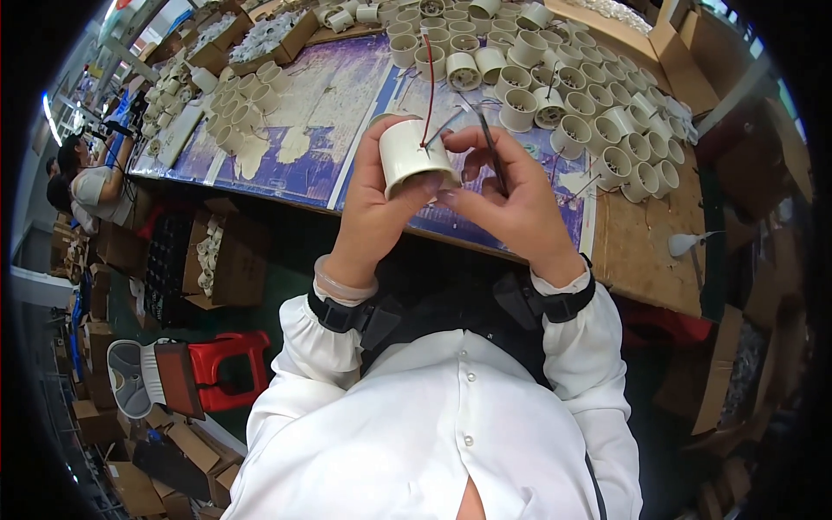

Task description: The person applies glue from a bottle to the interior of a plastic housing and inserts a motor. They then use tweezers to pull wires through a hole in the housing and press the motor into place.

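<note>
Two hands are being held together just above the near edge of the tabletop (pixel 646 251). A cream cylindrical housing (pixel 414 156) is being gripped in the left hand (pixel 377 204), fingers curled round its wall and thumb pressed beneath. A dark wire (pixel 490 143) is being pinched between the fingers of the right hand (pixel 511 195), while a red wire (pixel 429 91) is being led up out of the housing.

Risks judged: the red wire could be pulled loose if the housing is twisted; the housing could slip, being held over the table edge, and fall to the floor; the crowded row of cream housings (pixel 572 87) beyond the right hand could be knocked by a stray sleeve.

Brown cardboard cartons (pixel 227 260) are being kept below and left of the left hand; another open carton (pixel 620 30) is standing beyond the right hand. No legible labels are being noted.
</note>
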A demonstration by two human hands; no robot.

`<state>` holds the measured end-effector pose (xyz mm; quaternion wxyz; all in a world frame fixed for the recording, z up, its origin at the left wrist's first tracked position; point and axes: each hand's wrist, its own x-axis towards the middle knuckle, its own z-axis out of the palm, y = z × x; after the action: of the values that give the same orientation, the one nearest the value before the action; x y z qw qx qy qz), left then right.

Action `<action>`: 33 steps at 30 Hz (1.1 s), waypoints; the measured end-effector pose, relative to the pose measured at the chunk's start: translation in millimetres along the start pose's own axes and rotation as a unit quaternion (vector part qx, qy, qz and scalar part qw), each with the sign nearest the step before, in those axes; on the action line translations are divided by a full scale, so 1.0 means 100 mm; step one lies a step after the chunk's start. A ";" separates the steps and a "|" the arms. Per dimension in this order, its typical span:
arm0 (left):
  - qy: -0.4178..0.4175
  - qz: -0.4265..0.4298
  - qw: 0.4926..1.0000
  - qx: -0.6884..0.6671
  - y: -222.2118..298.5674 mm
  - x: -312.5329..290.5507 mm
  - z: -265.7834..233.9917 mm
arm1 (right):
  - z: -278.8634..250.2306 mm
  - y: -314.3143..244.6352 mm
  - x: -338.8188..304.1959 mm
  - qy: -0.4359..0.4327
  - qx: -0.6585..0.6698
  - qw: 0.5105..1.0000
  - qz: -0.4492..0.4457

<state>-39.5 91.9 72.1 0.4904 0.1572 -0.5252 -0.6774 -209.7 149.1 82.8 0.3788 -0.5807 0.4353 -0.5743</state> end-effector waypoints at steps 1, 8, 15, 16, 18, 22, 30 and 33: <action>-0.016 0.022 0.999 0.043 0.00 0.00 0.00 | -0.03 -0.02 -0.03 -0.025 0.049 0.998 0.045; -0.052 0.140 0.951 0.271 -0.11 -0.03 -0.03 | 0.13 -0.03 -0.04 0.060 0.125 0.990 0.035; -0.040 0.157 0.951 0.261 -0.17 -0.06 -0.07 | 0.22 0.05 -0.17 0.120 0.099 0.988 -0.017; -0.039 0.156 0.952 0.261 -0.18 -0.05 -0.07 | 0.24 0.04 -0.20 0.130 0.142 0.981 -0.001; -0.048 0.214 0.935 0.277 -0.22 -0.03 -0.07 | 0.27 0.06 -0.24 0.140 0.183 0.973 0.016; -0.058 0.288 0.886 0.360 -0.25 0.00 -0.11 | 0.30 0.18 -0.31 0.144 0.118 0.982 -0.027; -0.070 0.375 0.801 0.461 -0.20 0.00 -0.12 | 0.27 0.22 -0.34 0.121 0.249 0.960 -0.031; -0.075 0.376 0.793 0.473 -0.16 -0.02 -0.09 | 0.28 0.23 -0.32 0.108 0.258 0.959 -0.041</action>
<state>-40.3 88.1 54.1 0.5304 0.1081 -0.8327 -0.1165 -182.5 170.2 49.1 0.4430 -0.4151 0.2867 -0.7412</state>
